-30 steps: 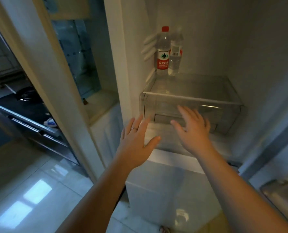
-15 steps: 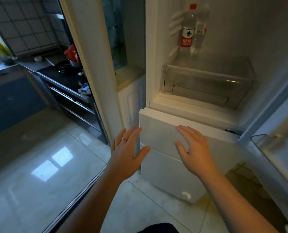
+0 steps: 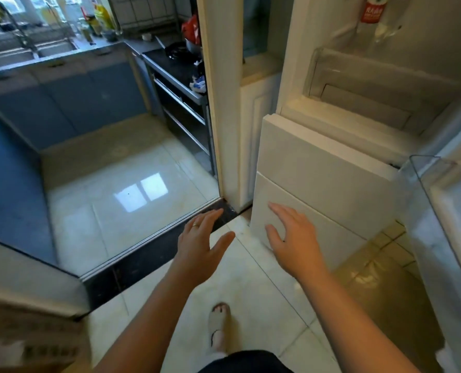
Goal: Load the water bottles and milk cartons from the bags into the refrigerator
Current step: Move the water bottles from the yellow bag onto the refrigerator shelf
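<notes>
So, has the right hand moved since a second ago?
Yes. The right hand has dropped below the clear drawer, now in front of the white lower door.

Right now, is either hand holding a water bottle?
No, the left hand and the right hand are both open with fingers spread and hold nothing.

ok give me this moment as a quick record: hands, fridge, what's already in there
left hand: open, fingers spread, holding nothing
right hand: open, holding nothing, in front of the white lower drawers
refrigerator: upper door open, lower drawers closed
clear drawer: inside the open compartment
water bottle: red label, above the clear drawer, cut off by the frame's top edge
door bin: clear, on the open door at right
</notes>
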The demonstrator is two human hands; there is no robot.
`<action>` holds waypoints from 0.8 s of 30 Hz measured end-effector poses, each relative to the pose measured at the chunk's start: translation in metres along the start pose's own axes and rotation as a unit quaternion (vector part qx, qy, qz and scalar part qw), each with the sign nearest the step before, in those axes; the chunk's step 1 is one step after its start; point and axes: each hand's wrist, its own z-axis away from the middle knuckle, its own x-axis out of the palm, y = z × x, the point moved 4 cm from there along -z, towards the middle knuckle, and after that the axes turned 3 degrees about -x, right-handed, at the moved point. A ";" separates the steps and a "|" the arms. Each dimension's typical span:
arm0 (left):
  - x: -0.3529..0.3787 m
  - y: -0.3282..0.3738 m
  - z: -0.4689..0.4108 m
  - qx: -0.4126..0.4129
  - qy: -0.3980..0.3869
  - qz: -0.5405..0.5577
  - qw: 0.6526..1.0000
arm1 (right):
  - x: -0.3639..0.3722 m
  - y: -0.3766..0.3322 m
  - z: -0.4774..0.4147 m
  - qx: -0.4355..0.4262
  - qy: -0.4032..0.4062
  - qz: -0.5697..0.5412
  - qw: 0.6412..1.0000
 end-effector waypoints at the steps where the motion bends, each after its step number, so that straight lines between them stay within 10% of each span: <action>1: 0.003 -0.005 0.015 -0.014 0.002 -0.008 1.000 | 0.003 -0.004 0.013 0.001 -0.009 -0.004 1.000; 24: 0.068 -0.033 0.338 -0.029 -0.025 0.009 0.999 | 0.005 -0.011 0.362 0.003 -0.049 0.016 0.999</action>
